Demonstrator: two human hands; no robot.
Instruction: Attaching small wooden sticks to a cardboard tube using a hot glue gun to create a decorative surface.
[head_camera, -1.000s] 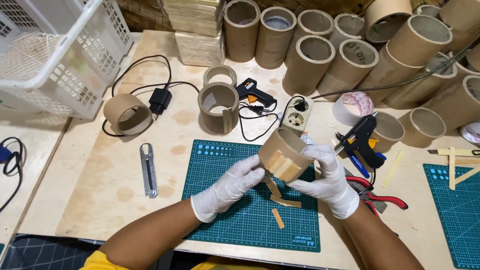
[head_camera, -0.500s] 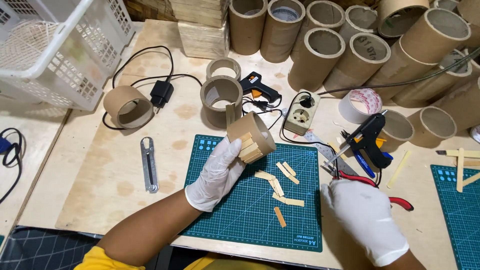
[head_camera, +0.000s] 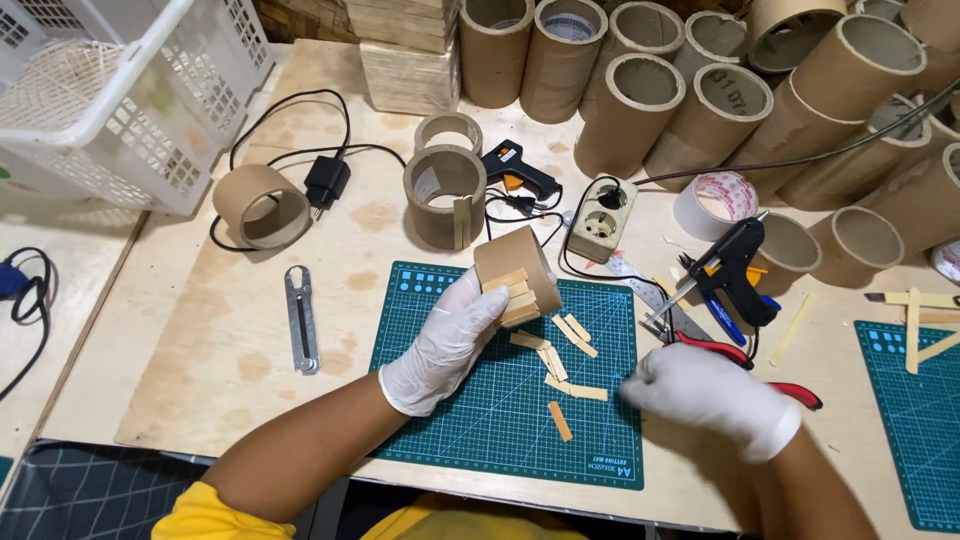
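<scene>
The left hand (head_camera: 445, 340) is gripping a short brown cardboard tube (head_camera: 517, 277) over the green cutting mat (head_camera: 480, 420), while the right hand (head_camera: 705, 395) is curling closed near the red-handled pliers (head_camera: 770, 372).

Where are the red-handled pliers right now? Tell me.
In the head view, the red-handled pliers lie on the wooden table, right of the green cutting mat, just beyond the white-gloved right hand and below the black glue gun.
</scene>
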